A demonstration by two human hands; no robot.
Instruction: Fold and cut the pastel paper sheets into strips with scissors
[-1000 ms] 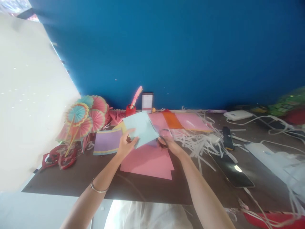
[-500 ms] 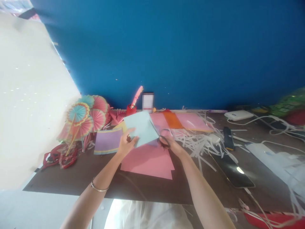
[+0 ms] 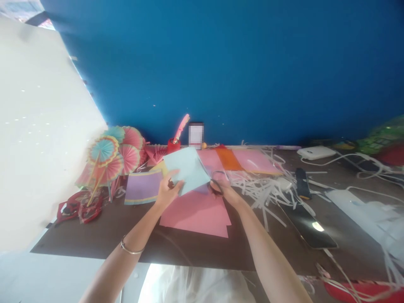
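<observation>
A sheet of light blue paper point(image 3: 189, 168) is gripped at its lower left by my left hand point(image 3: 169, 188), thumb on top and fingers partly under it. My right hand point(image 3: 224, 190) is closed on a pair of scissors point(image 3: 216, 187) with dark handles. The blades lie along the right edge of the blue sheet and are mostly hidden. Below the held sheet, pink paper point(image 3: 195, 216) rests flat on the table. A purple sheet with yellow and blue borders point(image 3: 143, 187) lies left of my left hand.
Paper fans point(image 3: 105, 153) stand at the left beside a red cup point(image 3: 173, 145). White paper strips point(image 3: 261, 187) are heaped right of my right hand. A phone point(image 3: 311, 225), a white power bank point(image 3: 316, 152) and cables lie on the dark table point(image 3: 126, 237). A blue wall point(image 3: 221, 71) rises behind.
My right hand and the scissors shift very slightly at the blue sheet's right edge. My left hand and the sheet stay nearly in place.
</observation>
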